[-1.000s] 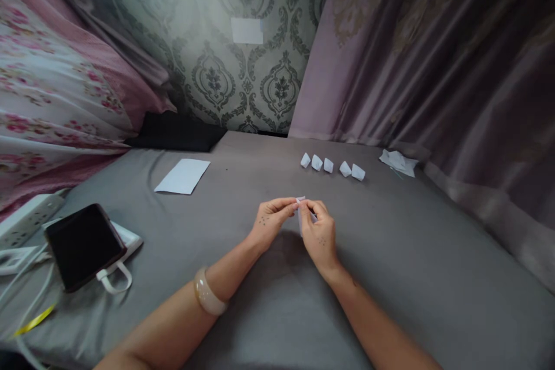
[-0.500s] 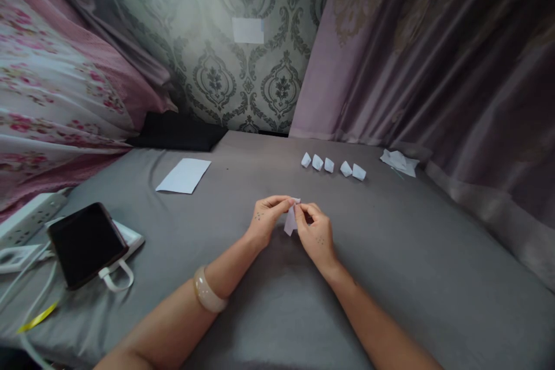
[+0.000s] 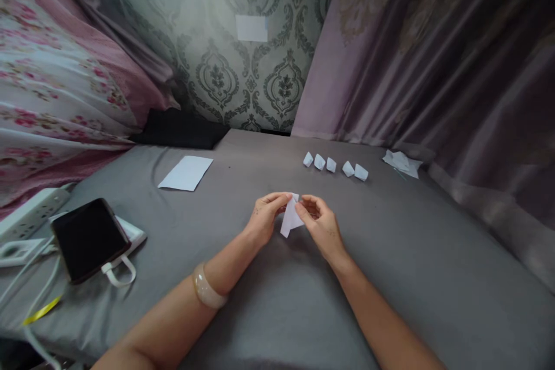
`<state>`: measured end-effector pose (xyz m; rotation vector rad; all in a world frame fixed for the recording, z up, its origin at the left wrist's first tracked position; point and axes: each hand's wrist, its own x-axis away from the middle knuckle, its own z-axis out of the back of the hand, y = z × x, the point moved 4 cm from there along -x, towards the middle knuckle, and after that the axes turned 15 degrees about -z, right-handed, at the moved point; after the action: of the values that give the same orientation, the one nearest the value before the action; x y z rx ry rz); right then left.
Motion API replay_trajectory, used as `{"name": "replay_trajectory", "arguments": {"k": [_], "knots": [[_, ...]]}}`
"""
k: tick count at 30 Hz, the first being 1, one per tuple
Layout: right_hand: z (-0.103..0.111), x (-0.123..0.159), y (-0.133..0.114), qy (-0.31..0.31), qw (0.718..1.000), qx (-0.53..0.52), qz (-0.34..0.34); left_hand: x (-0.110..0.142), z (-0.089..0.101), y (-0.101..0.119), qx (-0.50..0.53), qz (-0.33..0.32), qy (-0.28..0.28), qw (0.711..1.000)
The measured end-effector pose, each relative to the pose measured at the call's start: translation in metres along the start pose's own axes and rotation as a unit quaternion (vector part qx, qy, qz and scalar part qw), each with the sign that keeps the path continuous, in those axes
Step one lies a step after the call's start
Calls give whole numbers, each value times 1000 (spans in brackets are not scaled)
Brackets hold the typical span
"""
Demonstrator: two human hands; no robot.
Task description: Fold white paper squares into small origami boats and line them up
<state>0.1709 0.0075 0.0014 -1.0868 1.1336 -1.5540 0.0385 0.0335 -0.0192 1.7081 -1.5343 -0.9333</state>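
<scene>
My left hand (image 3: 266, 218) and my right hand (image 3: 321, 225) meet above the grey cloth surface (image 3: 277, 306). Between their fingertips, both pinch a small folded white paper (image 3: 290, 218), whose pointed lower part hangs down. A pale bangle (image 3: 208, 286) circles my left wrist. Farther ahead stands a row of several small folded paper pieces (image 3: 333, 165), out of reach of my fingers. A flat white paper sheet (image 3: 186, 173) lies to the left of my hands.
A black tablet (image 3: 89, 240) rests on a white case with a white cable, near a white power strip (image 3: 32, 214) at left. Crumpled white paper (image 3: 402, 163) lies back right. Floral bedding, patterned wallpaper and a mauve curtain border the surface.
The paper between my hands now shows more of its face and spreads wider. My right hand has shifted slightly right, and the view has tilted a little.
</scene>
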Motion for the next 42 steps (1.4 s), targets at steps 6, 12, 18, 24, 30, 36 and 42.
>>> {"name": "replay_trajectory", "arguments": {"k": [6, 12, 18, 24, 30, 36, 42], "knots": [[-11, 0, 6, -123, 980, -132, -78, 3, -2, -3, -36, 7, -31, 999], [-7, -2, 9, -92, 976, -166, -104, 4, -3, -5, -30, 18, -59, 998], [-2, -1, 6, -45, 988, -141, -52, 3, -3, -4, -40, 7, -50, 998], [-2, 0, 7, -31, 989, -138, -51, 4, -3, -3, -44, 16, -38, 998], [-4, 2, 5, -32, 997, -64, 21, 4, -2, -1, -64, 10, -25, 998], [-4, 9, -5, 1, 989, 38, 143, 3, -1, 0, -63, 10, -21, 998], [-4, 16, -13, 30, 965, 113, 236, 2, 1, -1, -60, 3, -25, 998]]}}
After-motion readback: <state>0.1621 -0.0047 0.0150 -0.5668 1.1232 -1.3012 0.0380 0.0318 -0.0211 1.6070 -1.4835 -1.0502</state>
